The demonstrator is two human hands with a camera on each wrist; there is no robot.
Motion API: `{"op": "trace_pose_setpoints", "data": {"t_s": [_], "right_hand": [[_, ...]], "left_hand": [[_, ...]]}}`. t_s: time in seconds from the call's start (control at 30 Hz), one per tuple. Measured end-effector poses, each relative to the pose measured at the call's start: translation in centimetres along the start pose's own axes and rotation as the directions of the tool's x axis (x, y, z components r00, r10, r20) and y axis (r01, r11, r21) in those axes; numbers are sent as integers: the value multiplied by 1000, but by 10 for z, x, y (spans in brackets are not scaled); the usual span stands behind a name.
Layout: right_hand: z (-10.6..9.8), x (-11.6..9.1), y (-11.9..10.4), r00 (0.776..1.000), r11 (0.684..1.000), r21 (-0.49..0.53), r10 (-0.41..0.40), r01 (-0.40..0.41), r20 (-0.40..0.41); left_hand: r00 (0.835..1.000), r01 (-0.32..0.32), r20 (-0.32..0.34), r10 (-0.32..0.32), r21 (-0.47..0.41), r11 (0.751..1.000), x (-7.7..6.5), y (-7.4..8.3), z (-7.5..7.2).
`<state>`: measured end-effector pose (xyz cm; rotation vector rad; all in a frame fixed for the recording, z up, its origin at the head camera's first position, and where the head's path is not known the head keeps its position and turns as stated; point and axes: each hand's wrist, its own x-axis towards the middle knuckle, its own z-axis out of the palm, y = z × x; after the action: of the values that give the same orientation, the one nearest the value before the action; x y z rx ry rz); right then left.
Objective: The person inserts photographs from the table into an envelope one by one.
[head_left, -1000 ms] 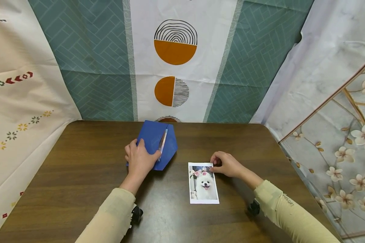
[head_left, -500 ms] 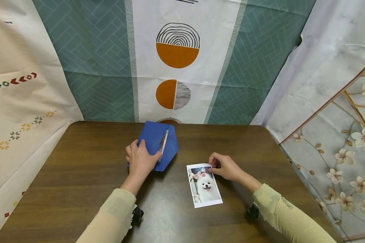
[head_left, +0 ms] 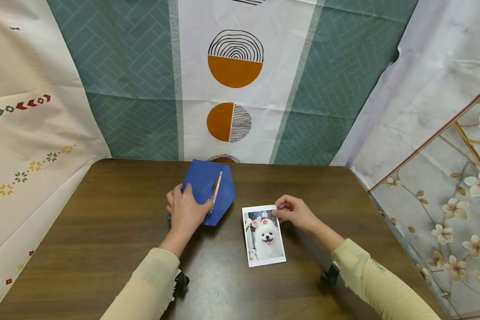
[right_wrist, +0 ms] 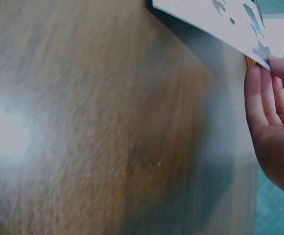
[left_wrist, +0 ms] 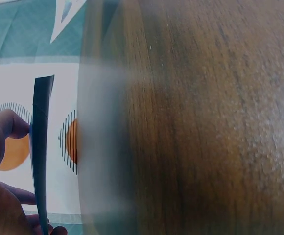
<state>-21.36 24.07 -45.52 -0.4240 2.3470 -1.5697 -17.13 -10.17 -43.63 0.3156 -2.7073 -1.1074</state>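
Observation:
A blue envelope (head_left: 202, 180) is tilted in my left hand (head_left: 185, 211), left of the middle of the table. My fingers reach over its left side and the thumb lies by its opening. In that slot shows a pale edge (head_left: 218, 186) of something inside. Seen edge-on in the left wrist view, the envelope (left_wrist: 40, 147) stands between thumb and fingers. My right hand (head_left: 298, 215) pinches the upper right corner of a white-bordered photo (head_left: 265, 238) of a fluffy white dog with flowers on its head. The right wrist view shows the photo (right_wrist: 205, 22) lifted, its lower side above the table.
The brown wooden table (head_left: 104, 231) lies under both hands. Behind it hangs a green and white patterned cloth (head_left: 144, 98). Floral cloths (head_left: 424, 178) border the right side, and a cream one (head_left: 32, 133) the left. Dark wrist cameras (head_left: 181, 284) sit on both forearms.
The right hand has pinched the photo's corner and raised it off the table, shifting it slightly left and up after a small turn. The left hand with the envelope has stayed in place.

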Motion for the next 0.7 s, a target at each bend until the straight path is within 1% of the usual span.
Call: {"op": "trace_pose_setpoints", "data": {"t_s": [0.1, 0.2, 0.3, 0.47, 0.7], "right_hand": [[0, 3, -1, 997, 990, 119, 72, -71, -8], [1, 6, -3, 995, 976, 198, 95, -91, -9], [3, 9, -6, 995, 964, 249, 102, -97, -8], [8, 16, -11, 994, 951, 293, 106, -100, -4], [19, 32, -18, 993, 952, 285, 114, -110, 2]], "left_hand": [[1000, 1, -1, -1, 2, 1000, 0, 0, 0], [1000, 2, 1, -2, 2, 1000, 0, 1, -1], [1000, 0, 1, 0, 1, 1000, -1, 1, -1], [1000, -5, -4, 5, -3, 1000, -1, 2, -1], [1000, -11, -13, 11, -3, 1000, -2, 4, 0]]}}
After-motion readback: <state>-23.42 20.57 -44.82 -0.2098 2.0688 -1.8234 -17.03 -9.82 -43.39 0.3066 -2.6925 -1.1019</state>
